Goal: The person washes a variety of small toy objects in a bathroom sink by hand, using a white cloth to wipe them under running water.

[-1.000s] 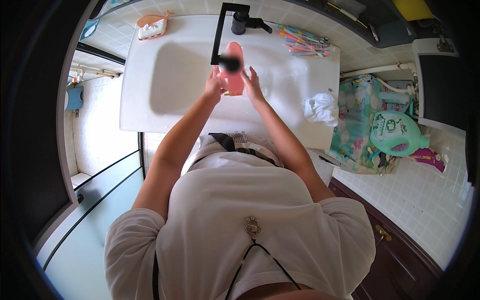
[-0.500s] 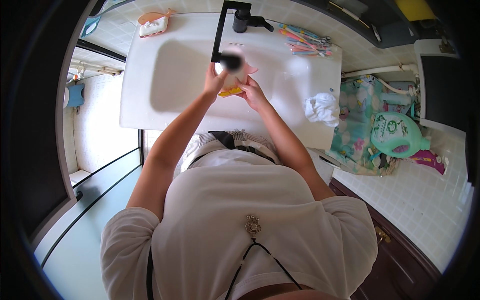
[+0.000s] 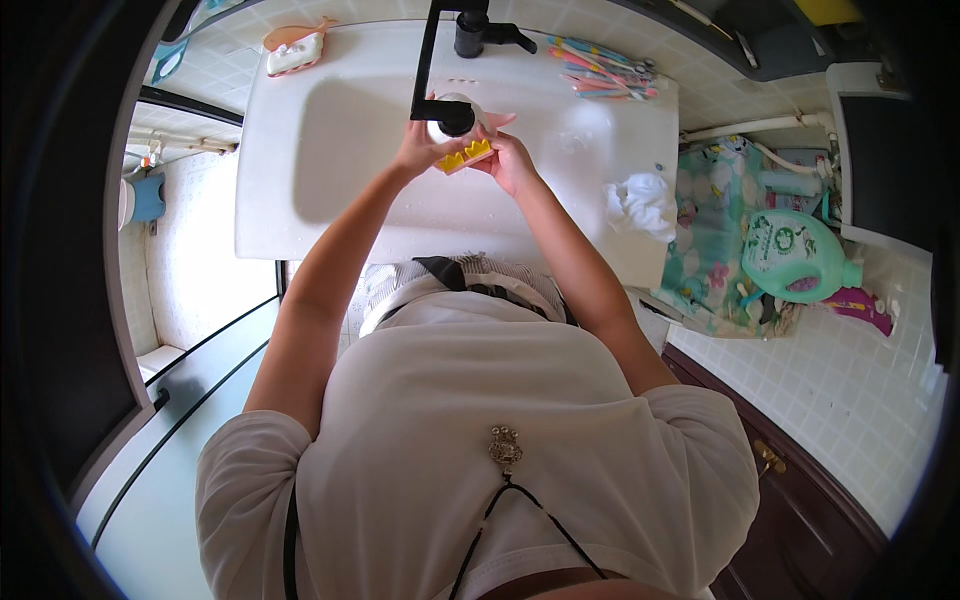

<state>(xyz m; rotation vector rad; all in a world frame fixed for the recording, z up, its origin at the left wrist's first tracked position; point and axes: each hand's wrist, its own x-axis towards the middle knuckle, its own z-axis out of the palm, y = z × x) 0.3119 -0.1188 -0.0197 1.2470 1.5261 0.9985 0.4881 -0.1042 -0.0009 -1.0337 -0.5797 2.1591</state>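
Observation:
Both my hands are wrapped around a white and pink holder-like item with a yellow zigzag edge (image 3: 466, 157), beneath the black faucet spout (image 3: 456, 118). My left hand (image 3: 417, 151) grips its left side, and my right hand (image 3: 511, 163) grips the right side. A pink fin-shaped piece juts out at its upper right. The spout hides part of the item, so its exact kind is unclear. Around it is the white sink (image 3: 345, 205) with a wide basin.
A pink soap dish (image 3: 295, 48) with white soap stands at the back left. Several toothbrushes (image 3: 605, 72) lie at the back right. A crumpled white cloth (image 3: 642, 207) rests on the right ledge. Farther right is a green detergent jug (image 3: 795, 255) beside a patterned cover (image 3: 712, 240).
My hands have raised and tilted the item, so more of its yellow edge shows. The blur of running water under the spout is gone. The view has shifted slightly.

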